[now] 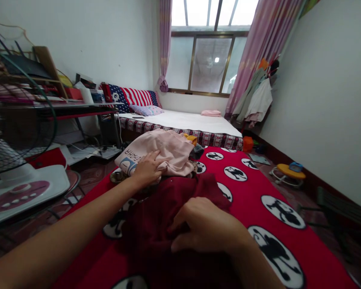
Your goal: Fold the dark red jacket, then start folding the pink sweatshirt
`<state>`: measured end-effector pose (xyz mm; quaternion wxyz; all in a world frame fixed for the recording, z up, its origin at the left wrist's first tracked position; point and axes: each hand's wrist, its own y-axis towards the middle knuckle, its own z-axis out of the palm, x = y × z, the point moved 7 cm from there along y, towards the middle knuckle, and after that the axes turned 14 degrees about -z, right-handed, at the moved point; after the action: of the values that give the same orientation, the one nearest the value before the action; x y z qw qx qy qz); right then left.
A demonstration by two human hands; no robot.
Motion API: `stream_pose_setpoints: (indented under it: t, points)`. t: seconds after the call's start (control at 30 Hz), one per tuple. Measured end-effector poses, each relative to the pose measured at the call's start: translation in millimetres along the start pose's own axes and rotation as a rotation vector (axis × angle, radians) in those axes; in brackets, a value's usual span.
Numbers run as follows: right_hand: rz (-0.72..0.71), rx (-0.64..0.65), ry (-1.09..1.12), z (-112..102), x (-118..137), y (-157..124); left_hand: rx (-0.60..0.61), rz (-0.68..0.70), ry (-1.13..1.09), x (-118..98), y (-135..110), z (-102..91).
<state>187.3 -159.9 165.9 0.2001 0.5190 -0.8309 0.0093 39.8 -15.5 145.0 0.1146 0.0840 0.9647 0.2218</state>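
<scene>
My left hand [149, 168] lies on a pale pink garment [171, 146] with dark lettering and a blue print, its fingers spread over the cloth. This garment tops a loose pile, and a patterned brown cloth shows beneath it. Closer to me, a dark red garment [156, 216] is spread in rumpled folds. My right hand [209, 224] is closed on it with curled fingers, the thumb a little apart and the fingertips partly hidden. Both garments rest on a red blanket [240, 200] with black-and-white round prints.
A yellow cloth [191, 139] pokes out behind the pile. Further back stands a bed [183, 119] with a white sheet. On the left are a fan [27, 188] and a cluttered desk [78, 105]. A yellow-topped stool [290, 171] and a dark folding chair [345, 208] stand at right.
</scene>
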Motion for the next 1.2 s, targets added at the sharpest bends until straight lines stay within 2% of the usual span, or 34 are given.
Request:
stream_pose_setpoints:
  t: [0.03, 0.1, 0.2, 0.27, 0.33, 0.4, 0.53, 0.63, 0.77, 0.87, 1.0, 1.2]
  points:
    - [0.019, -0.046, 0.074, 0.8, -8.3, 0.5, -0.011, 0.038, 0.003, -4.4, -7.1, 0.6]
    - [0.192, -0.197, 0.073, 0.4, -44.7, -0.7, -0.003, 0.169, 0.0, -10.9, -27.0, 0.6]
    - [0.508, -0.418, -0.175, -1.2, -103.3, -11.3, 0.052, 0.322, 0.016, -3.0, -57.8, -0.4]
    - [0.585, -0.422, -0.261, 7.8, -125.4, -12.5, 0.094, 0.349, 0.042, 10.9, -70.0, 0.5]
    - [0.617, -0.321, -0.277, 22.0, -134.9, -9.0, 0.122, 0.361, 0.072, 22.7, -74.6, 4.5]
    - [0.645, -0.199, -0.298, 32.9, -133.1, -5.1, 0.1, 0.367, 0.097, 28.0, -72.8, 10.0]
    - [0.581, -0.033, -0.351, 40.6, -112.4, 6.4, -0.059, 0.333, 0.122, 23.7, -60.1, 23.1]
    - [0.557, -0.009, -0.366, 43.1, -104.4, 10.7, -0.167, 0.336, 0.141, 15.4, -53.2, 32.1]
    - [0.59, -0.077, -0.376, 48.2, -106.7, 11.7, -0.233, 0.451, 0.178, 4.6, -47.9, 37.9]
    - [0.596, -0.134, -0.386, 51.6, -108.3, 12.3, -0.208, 0.573, 0.177, 1.6, -39.6, 37.3]
    - [0.595, -0.167, -0.386, 54.1, -109.6, 11.5, -0.116, 0.697, 0.195, 6.8, -18.1, 31.0]
    - [0.595, -0.193, -0.39, 55.3, -111.3, 10.1, 0.087, 0.683, 0.275, 38.5, 26.5, 25.7]
